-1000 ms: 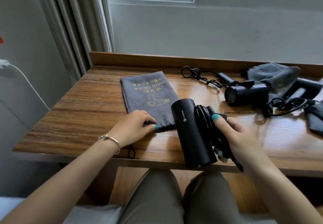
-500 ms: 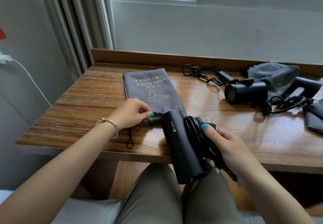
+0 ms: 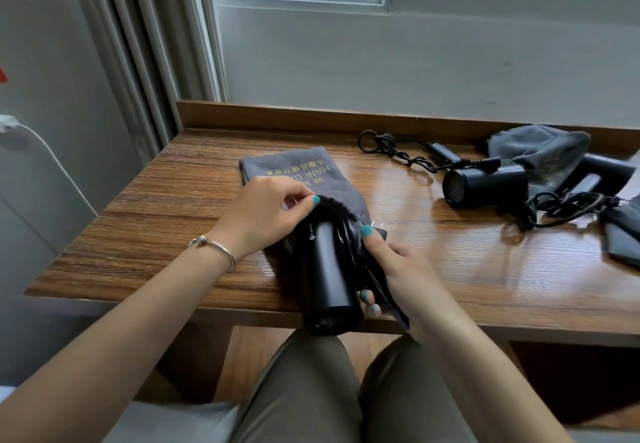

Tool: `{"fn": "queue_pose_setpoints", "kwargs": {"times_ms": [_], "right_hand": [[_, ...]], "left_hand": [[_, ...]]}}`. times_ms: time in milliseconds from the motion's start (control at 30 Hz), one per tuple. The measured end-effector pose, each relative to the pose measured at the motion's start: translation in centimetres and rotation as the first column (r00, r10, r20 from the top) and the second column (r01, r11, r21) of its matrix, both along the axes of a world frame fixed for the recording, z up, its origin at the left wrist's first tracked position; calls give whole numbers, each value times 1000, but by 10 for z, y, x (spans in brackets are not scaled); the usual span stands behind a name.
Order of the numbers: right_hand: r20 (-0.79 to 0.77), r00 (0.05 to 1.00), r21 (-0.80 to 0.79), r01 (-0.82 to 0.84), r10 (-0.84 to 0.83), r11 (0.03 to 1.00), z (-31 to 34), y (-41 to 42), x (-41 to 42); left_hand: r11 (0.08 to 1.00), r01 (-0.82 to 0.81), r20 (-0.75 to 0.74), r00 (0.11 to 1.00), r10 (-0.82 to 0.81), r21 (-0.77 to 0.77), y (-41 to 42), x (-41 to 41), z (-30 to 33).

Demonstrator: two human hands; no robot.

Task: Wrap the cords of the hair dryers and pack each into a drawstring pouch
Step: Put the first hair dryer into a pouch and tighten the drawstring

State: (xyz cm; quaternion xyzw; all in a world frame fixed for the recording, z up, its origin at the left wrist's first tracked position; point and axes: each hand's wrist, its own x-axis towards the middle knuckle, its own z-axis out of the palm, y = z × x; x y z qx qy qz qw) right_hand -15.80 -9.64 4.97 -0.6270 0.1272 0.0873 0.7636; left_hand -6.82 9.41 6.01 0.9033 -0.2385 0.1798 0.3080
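A grey drawstring pouch (image 3: pixel 308 172) with yellow print lies on the wooden table (image 3: pixel 166 221). My left hand (image 3: pixel 263 214) pinches the pouch's near rim and lifts it, so the mouth gapes. My right hand (image 3: pixel 398 266) grips a black hair dryer (image 3: pixel 329 280) with its cord wrapped against the folded handle. The dryer's front end sits inside the pouch mouth; its rear end hangs over the table's near edge. A second black hair dryer (image 3: pixel 485 186) with a loose cord (image 3: pixel 398 152) lies at the back right.
Behind the second dryer lies a crumpled grey pouch (image 3: pixel 540 148), with a third dryer (image 3: pixel 602 174) and a tangled cord (image 3: pixel 568 207) beside it. Another dark pouch (image 3: pixel 623 238) lies at the right edge. A raised wooden lip (image 3: pixel 277 113) borders the table's back, under a window.
My left hand has lifted the pouch's rim and opened its mouth. My right hand has pushed the dryer forward, so its front end is now inside the opening.
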Motion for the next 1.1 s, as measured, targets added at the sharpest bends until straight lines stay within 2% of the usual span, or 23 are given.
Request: {"fn": "queue_pose_setpoints", "kwargs": {"times_ms": [133,267,433,600,700,833,933,1000,1100], "right_hand": [[48,996,21,69,-70,997,-3,8,6],[146,972,12,183,-183,983,-5,2,12],[165,980,-78,126,-111,989,-5,2,9],[181,981,-88,88,-71,992,-5,5,11],[196,980,-148,61,-31,987,-2,8,13],[226,974,-254,32,27,967,6,10,15],[198,979,-271,94,-41,958,10,5,21],[168,978,-223,162,-126,961,12,0,24],[155,979,-200,162,-133,966,14,-3,27]], "left_hand": [[998,50,63,997,-52,42,-1,-3,4],[996,56,46,997,-59,62,1,-6,4],[1000,25,18,1000,-25,2,-23,-4,5],[999,33,-14,999,-33,-23,-43,6,13],[995,66,-18,998,-67,-72,-55,6,23],[985,165,50,985,-162,-53,-67,-3,35],[984,179,111,978,-177,-8,-60,-8,35],[985,169,140,975,-171,22,-51,-10,29],[984,180,160,971,-175,-15,-47,-15,22]]}}
